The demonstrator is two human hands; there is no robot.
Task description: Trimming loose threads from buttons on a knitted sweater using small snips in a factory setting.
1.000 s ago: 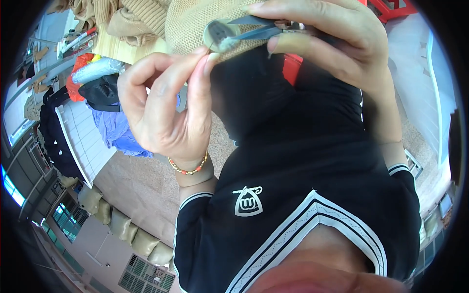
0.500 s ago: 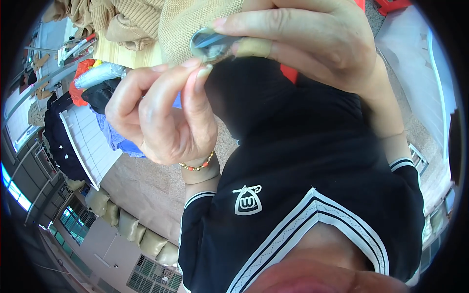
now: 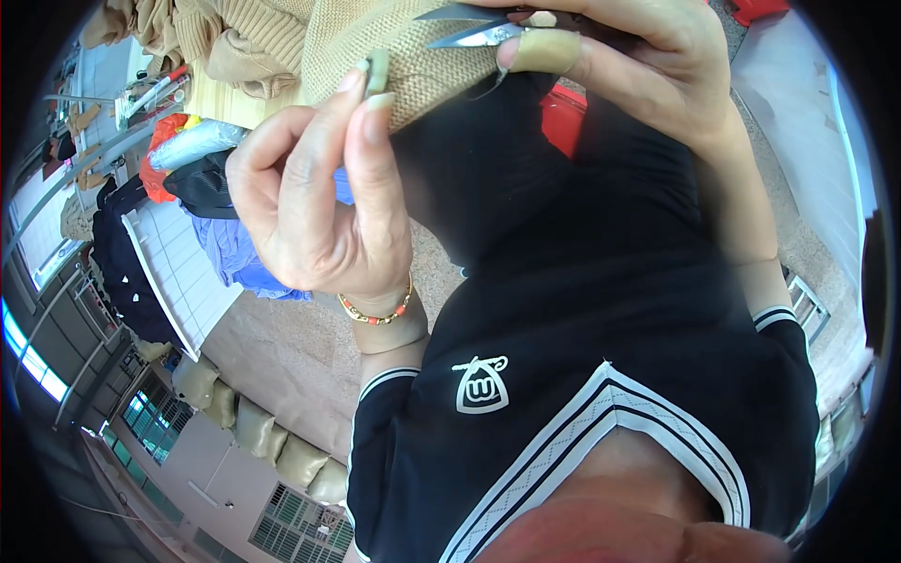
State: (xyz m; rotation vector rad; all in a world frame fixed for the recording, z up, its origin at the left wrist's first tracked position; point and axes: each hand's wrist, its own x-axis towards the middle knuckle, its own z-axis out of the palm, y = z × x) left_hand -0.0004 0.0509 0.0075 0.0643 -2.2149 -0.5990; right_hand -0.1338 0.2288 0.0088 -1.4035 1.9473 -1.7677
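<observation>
Between its thumb and fingertips my left hand (image 3: 324, 206) pinches a small round button (image 3: 377, 73), turned nearly edge-on. A tan knitted garment (image 3: 422, 70) lies behind it, running from the far side toward my lap. My right hand (image 3: 657, 70) grips small thread snips (image 3: 479, 38), whose two pointed blades are spread apart and aim left over the knit. A tan strip of tape (image 3: 546, 53) wraps one right finger. Below that finger a thin dark strand hangs by the garment's edge. The snips' handle is mostly hidden in my right hand.
Ribbed tan knitwear (image 3: 249, 56) is piled at the far left on a pale wooden board (image 3: 235, 105). Nearby are a clear plastic bundle (image 3: 197, 145), a black bag (image 3: 202, 183) and blue cloth (image 3: 239, 249). Something red (image 3: 565, 120) shows by my lap. Stuffed sacks (image 3: 253, 427) line the wall.
My right hand with the snips has drawn away to the right from the button. My left hand has turned the button from face-on to nearly edge-on, and more knit shows between the hands.
</observation>
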